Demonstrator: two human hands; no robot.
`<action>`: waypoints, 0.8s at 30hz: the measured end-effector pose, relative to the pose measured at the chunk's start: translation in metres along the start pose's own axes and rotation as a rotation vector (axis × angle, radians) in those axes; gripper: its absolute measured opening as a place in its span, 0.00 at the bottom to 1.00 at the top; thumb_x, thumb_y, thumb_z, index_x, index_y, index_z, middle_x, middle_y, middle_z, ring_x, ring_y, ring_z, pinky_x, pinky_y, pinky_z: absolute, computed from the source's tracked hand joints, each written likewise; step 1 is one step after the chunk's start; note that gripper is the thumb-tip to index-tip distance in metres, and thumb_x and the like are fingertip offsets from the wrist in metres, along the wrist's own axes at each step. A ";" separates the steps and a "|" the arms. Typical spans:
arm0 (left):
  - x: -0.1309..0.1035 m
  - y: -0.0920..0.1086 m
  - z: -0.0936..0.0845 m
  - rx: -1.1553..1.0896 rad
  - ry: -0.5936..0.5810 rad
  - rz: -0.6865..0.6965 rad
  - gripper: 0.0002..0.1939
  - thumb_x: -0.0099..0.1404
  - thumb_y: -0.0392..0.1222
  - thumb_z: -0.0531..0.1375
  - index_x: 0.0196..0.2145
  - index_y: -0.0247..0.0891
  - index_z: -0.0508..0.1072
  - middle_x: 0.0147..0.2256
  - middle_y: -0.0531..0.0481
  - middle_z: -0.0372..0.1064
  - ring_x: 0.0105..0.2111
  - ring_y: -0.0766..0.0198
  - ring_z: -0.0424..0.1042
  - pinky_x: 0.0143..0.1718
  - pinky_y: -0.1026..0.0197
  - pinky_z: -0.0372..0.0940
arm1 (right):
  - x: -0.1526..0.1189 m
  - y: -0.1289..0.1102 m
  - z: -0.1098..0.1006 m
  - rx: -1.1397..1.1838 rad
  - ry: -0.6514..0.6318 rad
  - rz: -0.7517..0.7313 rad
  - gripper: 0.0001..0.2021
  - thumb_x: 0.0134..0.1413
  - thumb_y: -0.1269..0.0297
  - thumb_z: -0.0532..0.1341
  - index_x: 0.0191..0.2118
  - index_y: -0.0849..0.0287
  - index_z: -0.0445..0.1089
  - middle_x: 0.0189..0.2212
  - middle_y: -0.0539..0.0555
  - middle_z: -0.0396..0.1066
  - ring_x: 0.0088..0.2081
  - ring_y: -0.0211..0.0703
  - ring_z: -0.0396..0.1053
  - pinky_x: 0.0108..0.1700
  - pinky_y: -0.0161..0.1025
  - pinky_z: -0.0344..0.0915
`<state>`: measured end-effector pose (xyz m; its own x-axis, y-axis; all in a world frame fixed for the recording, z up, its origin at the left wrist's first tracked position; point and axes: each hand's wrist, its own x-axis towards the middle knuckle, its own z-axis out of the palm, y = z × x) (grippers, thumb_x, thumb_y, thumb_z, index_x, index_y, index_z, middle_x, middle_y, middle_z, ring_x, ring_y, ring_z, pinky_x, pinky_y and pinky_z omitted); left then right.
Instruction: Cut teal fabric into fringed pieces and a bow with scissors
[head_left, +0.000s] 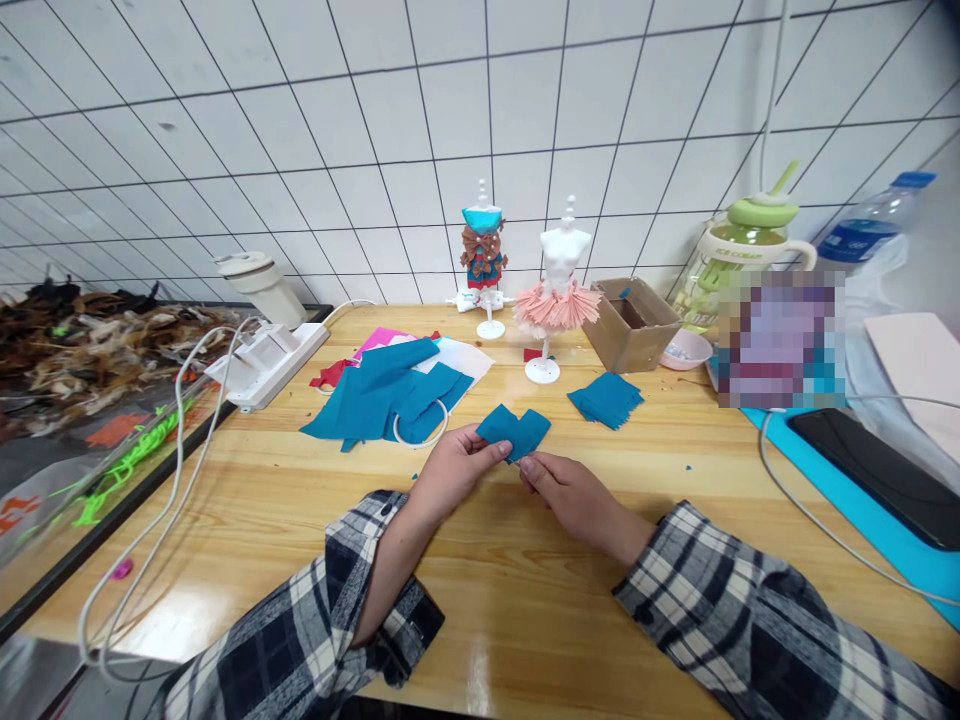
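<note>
Between thumb and fingers, my left hand pinches a small piece of teal fabric, folded or gathered so that a notch shows in its top edge. My right hand is closed at the lower edge of that piece, thumb against forefinger; whatever is in the pinch is too small to make out. To the right lies a stack of teal fabric pieces with jagged edges. Larger teal fabric scraps spread out on the left, with a white ring on them.
Behind stand two mini dress forms, one in a teal and brown outfit, one with a pink ruffled skirt. A cardboard box, pink dish, green-lidded jug and black phone are right; a power strip is left.
</note>
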<state>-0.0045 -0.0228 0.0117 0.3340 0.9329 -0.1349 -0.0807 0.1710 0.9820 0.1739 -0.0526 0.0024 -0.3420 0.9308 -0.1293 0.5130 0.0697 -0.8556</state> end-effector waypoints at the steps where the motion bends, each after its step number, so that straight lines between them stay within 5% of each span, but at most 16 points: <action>1: 0.000 0.000 0.000 0.003 0.000 -0.001 0.12 0.55 0.46 0.67 0.34 0.36 0.78 0.36 0.46 0.79 0.40 0.55 0.75 0.46 0.56 0.65 | 0.000 0.000 0.000 0.000 -0.001 -0.001 0.20 0.65 0.51 0.45 0.26 0.56 0.60 0.22 0.49 0.63 0.26 0.40 0.59 0.30 0.36 0.54; 24: 0.001 -0.001 0.000 -0.045 0.051 -0.027 0.12 0.54 0.46 0.68 0.33 0.35 0.78 0.33 0.47 0.78 0.34 0.57 0.74 0.41 0.58 0.66 | 0.001 0.002 -0.001 0.004 -0.014 -0.029 0.20 0.65 0.50 0.45 0.26 0.56 0.58 0.23 0.49 0.64 0.27 0.40 0.61 0.30 0.36 0.55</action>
<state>-0.0043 -0.0225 0.0106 0.2886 0.9424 -0.1692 -0.1151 0.2096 0.9710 0.1748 -0.0509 0.0012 -0.3678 0.9231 -0.1120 0.4999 0.0948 -0.8609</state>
